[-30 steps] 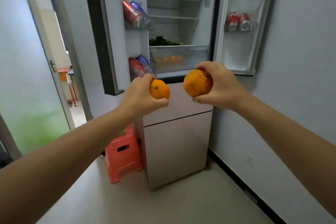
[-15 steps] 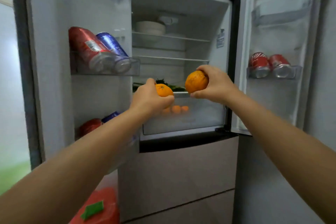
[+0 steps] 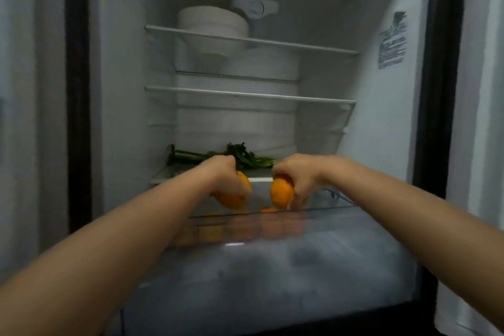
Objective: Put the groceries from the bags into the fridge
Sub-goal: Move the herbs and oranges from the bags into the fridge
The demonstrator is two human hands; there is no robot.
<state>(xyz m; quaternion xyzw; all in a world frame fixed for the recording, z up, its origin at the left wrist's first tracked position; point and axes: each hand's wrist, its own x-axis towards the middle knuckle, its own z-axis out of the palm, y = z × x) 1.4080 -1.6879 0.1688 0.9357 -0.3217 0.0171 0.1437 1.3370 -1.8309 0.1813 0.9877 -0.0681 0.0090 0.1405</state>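
1. While both arms reach into the open fridge (image 3: 381, 144), the left hand (image 3: 223, 174) curls its fingers over the top of one orange (image 3: 231, 198) and the right hand (image 3: 298, 174) wraps another orange (image 3: 281, 195) from above
2. Both oranges hang just above the open top of the clear drawer (image 3: 272, 267), behind its front rim and apart from each other, with a gap between them
3. The drawer is pulled out toward the camera, and its front rim runs across below both hands
4. The fridge's side walls stand well clear of either forearm, and the lower glass shelf (image 3: 245, 95) leaves tall free space above the hands
5. Inside the drawer more orange fruit (image 3: 268, 209) shows blurred below the held ones and through the front panel; I cannot tell how many
6. Leafy greens (image 3: 242, 157) lie flat on the ledge just behind the hands
7. On the upper shelf (image 3: 300, 46) sits a white bowl (image 3: 212, 22), near the back wall
8. A printed label (image 3: 392, 41) is stuck on the right inner wall
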